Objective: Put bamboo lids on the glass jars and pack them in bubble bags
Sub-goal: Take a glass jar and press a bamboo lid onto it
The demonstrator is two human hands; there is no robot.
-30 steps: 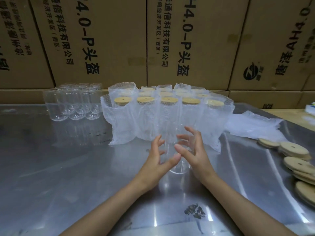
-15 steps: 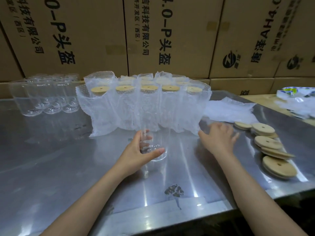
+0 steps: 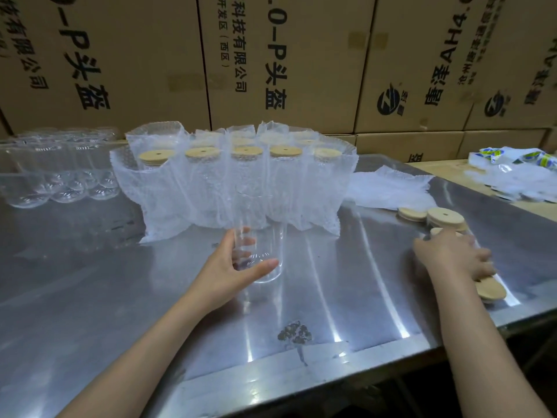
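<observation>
The right hand (image 3: pixel 452 254) has left the jar (image 3: pixel 260 233) for the bamboo lids (image 3: pixel 445 217).

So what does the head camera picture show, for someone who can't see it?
A person's left hand holds an empty glass jar upright on a metal table, while the right hand reaches onto loose bamboo lids. Behind stand lidded jars in bubble bags.

bare jar (image 3: pixel 260 236) before bagged jars (image 3: pixel 232 182)

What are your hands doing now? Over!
Left hand grips bare glass jar, upright on table. Right hand on loose bamboo lids; grasp hidden. Nothing in the way.
</observation>
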